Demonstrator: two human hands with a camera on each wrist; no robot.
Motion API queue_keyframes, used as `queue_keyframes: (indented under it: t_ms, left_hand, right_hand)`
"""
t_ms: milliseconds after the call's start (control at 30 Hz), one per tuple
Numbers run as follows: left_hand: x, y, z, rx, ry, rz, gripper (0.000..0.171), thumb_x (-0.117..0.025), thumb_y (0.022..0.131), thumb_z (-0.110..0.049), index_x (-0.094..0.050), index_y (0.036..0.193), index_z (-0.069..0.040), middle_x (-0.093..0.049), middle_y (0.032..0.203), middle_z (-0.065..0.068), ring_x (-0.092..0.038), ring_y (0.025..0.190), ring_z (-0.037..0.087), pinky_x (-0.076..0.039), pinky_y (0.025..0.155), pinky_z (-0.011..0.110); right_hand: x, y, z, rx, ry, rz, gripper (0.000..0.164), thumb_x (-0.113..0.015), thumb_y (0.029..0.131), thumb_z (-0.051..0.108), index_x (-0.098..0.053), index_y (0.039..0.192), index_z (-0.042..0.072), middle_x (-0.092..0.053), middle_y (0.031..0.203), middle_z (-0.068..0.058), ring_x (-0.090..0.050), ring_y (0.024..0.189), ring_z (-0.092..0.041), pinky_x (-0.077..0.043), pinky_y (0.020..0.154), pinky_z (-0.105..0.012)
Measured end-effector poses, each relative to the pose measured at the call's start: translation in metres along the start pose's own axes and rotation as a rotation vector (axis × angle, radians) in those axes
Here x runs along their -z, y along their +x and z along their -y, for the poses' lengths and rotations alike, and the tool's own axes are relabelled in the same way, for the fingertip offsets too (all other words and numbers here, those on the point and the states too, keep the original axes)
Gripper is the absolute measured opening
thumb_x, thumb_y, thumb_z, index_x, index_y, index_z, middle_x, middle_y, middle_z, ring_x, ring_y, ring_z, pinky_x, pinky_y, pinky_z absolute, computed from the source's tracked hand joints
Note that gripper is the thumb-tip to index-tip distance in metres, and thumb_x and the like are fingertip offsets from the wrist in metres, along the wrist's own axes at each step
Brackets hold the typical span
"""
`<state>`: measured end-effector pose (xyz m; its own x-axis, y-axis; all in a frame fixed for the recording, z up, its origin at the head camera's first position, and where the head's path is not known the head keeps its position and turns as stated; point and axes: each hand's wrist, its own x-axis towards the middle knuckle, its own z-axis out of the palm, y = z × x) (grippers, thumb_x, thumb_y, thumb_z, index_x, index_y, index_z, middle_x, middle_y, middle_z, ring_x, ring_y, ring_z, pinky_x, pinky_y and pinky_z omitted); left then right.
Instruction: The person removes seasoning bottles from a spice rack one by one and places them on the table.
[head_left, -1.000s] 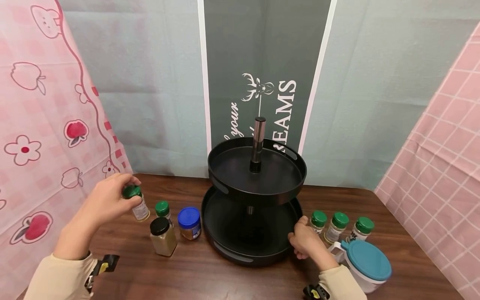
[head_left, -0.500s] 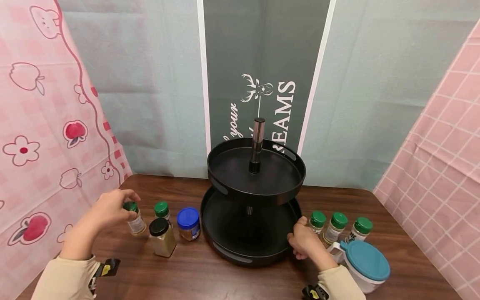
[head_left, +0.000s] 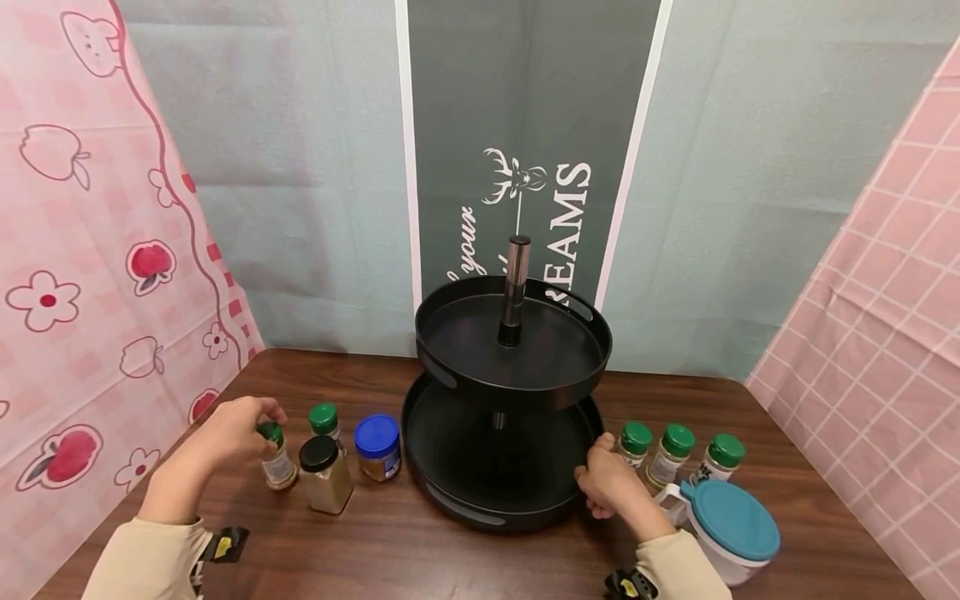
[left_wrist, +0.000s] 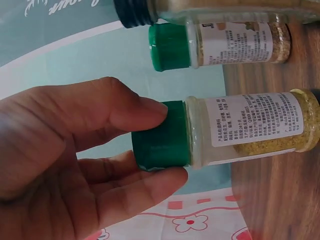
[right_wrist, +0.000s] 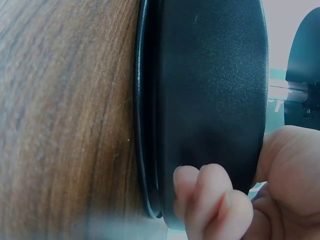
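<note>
At the left of the head view, my left hand (head_left: 236, 432) pinches the green cap of a spice jar (head_left: 279, 470). The left wrist view shows thumb and fingers on opposite sides of that cap, with yellowish seasoning in the jar (left_wrist: 267, 122). The jar is upright at the table; whether its base touches the wood I cannot tell. My right hand (head_left: 611, 477) grips the right rim of the lower tier of a black two-tier turntable (head_left: 517, 398). In the right wrist view its fingers (right_wrist: 212, 187) curl against the outer wall (right_wrist: 215, 85), thumb over the edge.
Beside the held jar stand a black-capped jar (head_left: 327, 483), a green-capped jar (head_left: 324, 418) and a blue-lidded jar (head_left: 378, 446). At the right are three green-capped jars (head_left: 667, 462) and a white container with a teal lid (head_left: 731, 525). Cloths (head_left: 300, 208) hang around the wooden table (head_left: 420, 562).
My left hand has brought the spice jar nearer to me and then slightly right, beside the black-capped jar. My right hand and the turntable have stayed put.
</note>
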<state>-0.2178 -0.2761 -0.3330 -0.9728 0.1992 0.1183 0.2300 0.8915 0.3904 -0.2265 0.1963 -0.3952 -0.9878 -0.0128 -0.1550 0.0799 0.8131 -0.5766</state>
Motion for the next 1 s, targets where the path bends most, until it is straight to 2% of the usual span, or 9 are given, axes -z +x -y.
queue_keyframes:
  t_ms: [300, 500, 733, 867, 1000]
  left_hand:
    - [-0.008, -0.001, 0.005, 0.005, 0.003, 0.005, 0.031, -0.073, 0.057, -0.002, -0.059, 0.084, -0.005, -0.053, 0.070, 0.002, -0.046, 0.065, 0.019, -0.038, 0.056, 0.034]
    - [-0.008, 0.000, 0.005, 0.005, -0.001, 0.004, 0.030, -0.074, 0.058, -0.003, -0.060, 0.084, -0.004, -0.053, 0.070, 0.003, -0.047, 0.065, 0.020, -0.039, 0.057, 0.034]
    - [-0.008, -0.003, 0.004, 0.015, 0.002, 0.013, 0.032, -0.074, 0.063, -0.004, -0.063, 0.093, -0.002, -0.056, 0.077, 0.006, -0.050, 0.071, 0.024, -0.043, 0.061, 0.039]
    - [-0.011, -0.006, 0.001, -0.003, 0.027, -0.046, 0.036, -0.073, 0.066, -0.009, -0.063, 0.099, 0.001, -0.057, 0.084, 0.011, -0.051, 0.076, 0.027, -0.044, 0.065, 0.045]
    - [-0.016, -0.007, -0.005, -0.032, 0.037, -0.161, 0.039, -0.073, 0.070, -0.011, -0.062, 0.104, 0.003, -0.056, 0.091, 0.019, -0.053, 0.079, 0.033, -0.044, 0.067, 0.050]
  right_hand:
    - [0.001, -0.001, -0.001, -0.002, -0.005, 0.007, 0.073, -0.047, 0.089, 0.006, 0.003, 0.132, -0.025, -0.053, 0.051, -0.010, -0.053, 0.037, -0.018, -0.045, 0.038, -0.031]
    - [0.001, -0.001, -0.001, -0.001, -0.002, 0.004, 0.073, -0.046, 0.089, 0.006, 0.003, 0.132, -0.025, -0.053, 0.050, -0.010, -0.053, 0.037, -0.018, -0.045, 0.038, -0.031]
    - [0.002, 0.001, -0.003, -0.018, 0.069, 0.011, 0.074, -0.047, 0.090, 0.007, 0.004, 0.134, -0.023, -0.052, 0.053, -0.012, -0.053, 0.039, -0.019, -0.046, 0.040, -0.032]
    - [0.005, 0.002, -0.005, 0.002, 0.085, 0.024, 0.073, -0.048, 0.090, 0.007, 0.002, 0.134, -0.023, -0.052, 0.053, -0.012, -0.052, 0.039, -0.019, -0.046, 0.040, -0.032]
    - [0.013, -0.001, -0.008, 0.025, 0.068, 0.024, 0.067, -0.051, 0.091, 0.011, -0.013, 0.134, -0.023, -0.052, 0.054, -0.011, -0.053, 0.039, -0.019, -0.046, 0.040, -0.031]
